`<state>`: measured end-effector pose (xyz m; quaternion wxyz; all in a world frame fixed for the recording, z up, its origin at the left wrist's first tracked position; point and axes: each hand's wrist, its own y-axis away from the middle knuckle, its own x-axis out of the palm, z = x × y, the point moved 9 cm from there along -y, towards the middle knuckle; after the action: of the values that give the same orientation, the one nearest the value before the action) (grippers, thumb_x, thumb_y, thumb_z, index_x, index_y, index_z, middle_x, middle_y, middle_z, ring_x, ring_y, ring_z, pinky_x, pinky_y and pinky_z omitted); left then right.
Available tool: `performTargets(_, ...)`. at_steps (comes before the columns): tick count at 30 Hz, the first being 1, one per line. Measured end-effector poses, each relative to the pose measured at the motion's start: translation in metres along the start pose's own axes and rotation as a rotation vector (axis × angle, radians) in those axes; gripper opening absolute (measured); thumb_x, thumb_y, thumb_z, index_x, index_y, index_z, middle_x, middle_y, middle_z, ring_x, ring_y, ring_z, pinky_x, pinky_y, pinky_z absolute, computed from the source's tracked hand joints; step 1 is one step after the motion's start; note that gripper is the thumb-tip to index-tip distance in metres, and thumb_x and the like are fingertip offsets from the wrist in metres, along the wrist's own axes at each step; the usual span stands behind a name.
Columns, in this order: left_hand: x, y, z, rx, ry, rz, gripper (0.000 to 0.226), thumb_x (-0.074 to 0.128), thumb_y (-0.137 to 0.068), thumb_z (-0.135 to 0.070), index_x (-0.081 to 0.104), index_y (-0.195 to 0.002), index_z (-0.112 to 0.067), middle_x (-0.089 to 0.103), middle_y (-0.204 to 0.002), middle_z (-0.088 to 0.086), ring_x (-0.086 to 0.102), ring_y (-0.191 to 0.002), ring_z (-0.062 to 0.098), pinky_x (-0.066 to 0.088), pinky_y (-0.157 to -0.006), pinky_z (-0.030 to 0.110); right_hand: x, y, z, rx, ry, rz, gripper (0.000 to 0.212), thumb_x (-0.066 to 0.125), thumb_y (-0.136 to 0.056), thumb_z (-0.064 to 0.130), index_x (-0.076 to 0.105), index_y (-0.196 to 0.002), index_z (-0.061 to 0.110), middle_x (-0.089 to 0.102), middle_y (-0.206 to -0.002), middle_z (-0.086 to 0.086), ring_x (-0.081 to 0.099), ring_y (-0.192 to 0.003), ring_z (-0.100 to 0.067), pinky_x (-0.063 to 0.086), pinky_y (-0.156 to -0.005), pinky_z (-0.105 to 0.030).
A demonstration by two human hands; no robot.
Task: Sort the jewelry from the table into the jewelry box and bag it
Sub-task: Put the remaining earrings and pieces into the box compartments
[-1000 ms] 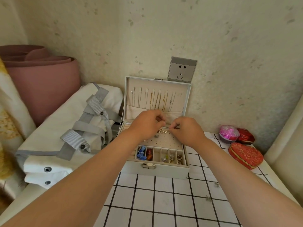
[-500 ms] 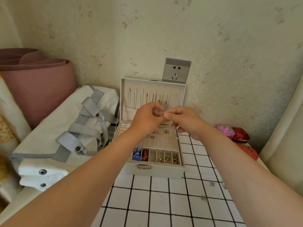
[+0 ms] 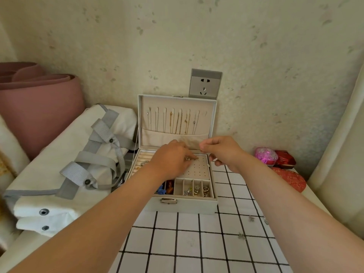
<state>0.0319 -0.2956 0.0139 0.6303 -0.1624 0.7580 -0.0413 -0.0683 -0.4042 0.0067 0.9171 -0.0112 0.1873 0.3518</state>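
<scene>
The left hand (image 3: 171, 161) is held over the jewelry box (image 3: 183, 206) perforated panel (image 3: 199, 169), fingers curled at an earring (image 3: 195, 159), presumably seating it, grip unconfirmed; the right hand (image 3: 222, 152) is pinched, contents indiscernible; loose pieces (image 3: 241, 235) lie near right.

Open jewelry box (image 3: 183, 206), left hand (image 3: 171, 160) over its earring panel (image 3: 199, 169), right hand (image 3: 222, 150) pinched alongside, white bag (image 3: 59, 154) left

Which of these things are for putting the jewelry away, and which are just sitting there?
For the job: jewelry box, white bag, little loose pieces on the checked table.

Just lying about: pink rolled mat, wall socket, red heart-shaped box, shiny pink round thing, small red box.
</scene>
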Motion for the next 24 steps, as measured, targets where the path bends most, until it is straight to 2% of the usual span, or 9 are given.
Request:
performTargets(4, -0.004, -0.001, 0.001, 0.001, -0.053, -0.037, 0.028, 0.053, -0.096, -0.037, 0.068, -0.119, -0.030, 0.062, -0.112, -0.004, 0.047, -0.109, 0.018, 0.044, -0.086, 0.035, 0.004, 0.001, -0.002, 0.010, 0.053, 0.010, 0.022, 0.086, -0.075, 0.012, 0.075, -0.093, 0.015, 0.067, -0.077, -0.004, 0.051, -0.055, -0.011, 0.038, -0.043, -0.022)
performTargets(7, -0.002, -0.001, 0.001, 0.015, -0.041, -0.040, 0.030, 0.054, -0.094, -0.036, 0.066, -0.121, -0.031, 0.060, -0.117, -0.004, 0.045, -0.112, 0.018, 0.045, -0.089, 0.038, 0.004, 0.000, -0.002, -0.027, 0.124, 0.000, 0.013, 0.081, -0.081, 0.012, 0.076, -0.093, 0.016, 0.068, -0.078, -0.002, 0.052, -0.056, -0.010, 0.038, -0.043, -0.020)
performTargets(9, -0.002, 0.001, -0.002, 0.060, -0.004, -0.070, 0.032, 0.056, -0.093, -0.037, 0.065, -0.124, -0.033, 0.058, -0.122, -0.005, 0.042, -0.116, 0.017, 0.045, -0.091, 0.040, 0.003, -0.002, 0.000, -0.079, 0.178, -0.015, 0.008, 0.075, -0.085, 0.009, 0.078, -0.090, 0.014, 0.067, -0.072, 0.002, 0.053, -0.050, -0.003, 0.040, -0.044, -0.016)
performTargets(11, 0.001, 0.002, -0.007, 0.107, -0.023, -0.053, 0.036, 0.054, -0.094, -0.041, 0.060, -0.130, -0.037, 0.052, -0.134, -0.003, 0.036, -0.125, 0.018, 0.041, -0.099, 0.043, 0.001, -0.005, 0.003, -0.130, 0.218, -0.044, 0.011, 0.072, -0.086, 0.006, 0.079, -0.088, 0.014, 0.068, -0.072, 0.005, 0.053, -0.046, 0.006, 0.043, -0.053, -0.014)
performTargets(14, 0.012, 0.003, -0.010, 0.111, -0.087, 0.049, 0.040, 0.045, -0.098, -0.047, 0.052, -0.137, -0.041, 0.036, -0.151, -0.001, 0.023, -0.137, 0.020, 0.030, -0.109, 0.044, -0.002, -0.008, 0.002, -0.174, 0.249, -0.057, 0.014, 0.070, -0.089, 0.007, 0.078, -0.100, 0.014, 0.071, -0.086, 0.006, 0.053, -0.048, 0.015, 0.043, -0.063, -0.014)
performTargets(17, 0.008, 0.004, -0.010, 0.117, -0.057, 0.022, 0.036, 0.047, -0.097, -0.045, 0.060, -0.130, -0.038, 0.040, -0.149, -0.001, 0.023, -0.136, 0.017, 0.029, -0.108, 0.041, -0.002, -0.008, 0.003, -0.199, 0.276, -0.063, 0.015, 0.071, -0.090, 0.009, 0.077, -0.104, 0.013, 0.072, -0.093, 0.004, 0.052, -0.047, 0.016, 0.042, -0.064, -0.012)
performTargets(19, 0.001, 0.004, -0.008, 0.115, -0.032, -0.036, 0.030, 0.051, -0.095, -0.042, 0.066, -0.121, -0.034, 0.047, -0.143, -0.002, 0.027, -0.134, 0.015, 0.032, -0.106, 0.040, -0.002, -0.007, 0.004, -0.210, 0.310, -0.065, 0.013, 0.074, -0.087, 0.009, 0.079, -0.097, 0.016, 0.072, -0.085, 0.008, 0.054, -0.049, 0.015, 0.043, -0.062, -0.012)
performTargets(22, -0.005, 0.002, -0.005, 0.090, 0.029, -0.097, 0.027, 0.056, -0.093, -0.036, 0.066, -0.118, -0.030, 0.053, -0.134, -0.005, 0.032, -0.129, 0.013, 0.036, -0.104, 0.039, 0.002, -0.006, 0.006, -0.235, 0.439, -0.062, 0.012, 0.079, -0.080, 0.011, 0.080, -0.077, 0.023, 0.072, -0.073, 0.012, 0.065, -0.067, 0.005, 0.054, -0.068, -0.023)
performTargets(24, -0.003, 0.002, -0.005, 0.083, 0.032, -0.085, 0.032, 0.056, -0.093, -0.034, 0.061, -0.124, -0.027, 0.055, -0.129, -0.007, 0.036, -0.125, 0.014, 0.039, -0.102, 0.038, 0.005, -0.005, 0.008, -0.255, 0.553, -0.068, 0.012, 0.080, -0.079, 0.015, 0.079, -0.074, 0.025, 0.070, -0.071, 0.014, 0.066, -0.073, -0.002, 0.058, -0.073, -0.029)
